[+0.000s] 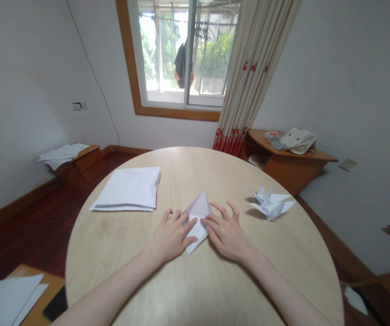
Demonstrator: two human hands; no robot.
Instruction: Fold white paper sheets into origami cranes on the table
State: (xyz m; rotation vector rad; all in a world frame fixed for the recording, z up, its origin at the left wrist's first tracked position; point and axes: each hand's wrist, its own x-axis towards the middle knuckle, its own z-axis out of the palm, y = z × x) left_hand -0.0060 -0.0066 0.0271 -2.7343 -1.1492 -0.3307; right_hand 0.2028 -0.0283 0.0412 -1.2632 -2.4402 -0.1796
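Under the fingers (190, 223), folded paper (198, 209) sits half-hidden.

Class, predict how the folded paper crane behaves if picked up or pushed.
The paper crane is probably very light for its size, being thin folded paper. Its pointed tips would likely crumple under a firm pinch. Pushed, it would probably skid or tip.

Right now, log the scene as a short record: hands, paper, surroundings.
left hand: the left hand, fingers on the folded white paper
right hand: the right hand, fingers on the same paper
between hands: the folded paper, pointed at both ends
to the right: an origami crane, apart from the hands
to the left: a flat pile of white paper
surface: round light-wood table
beyond: window, red-patterned curtain
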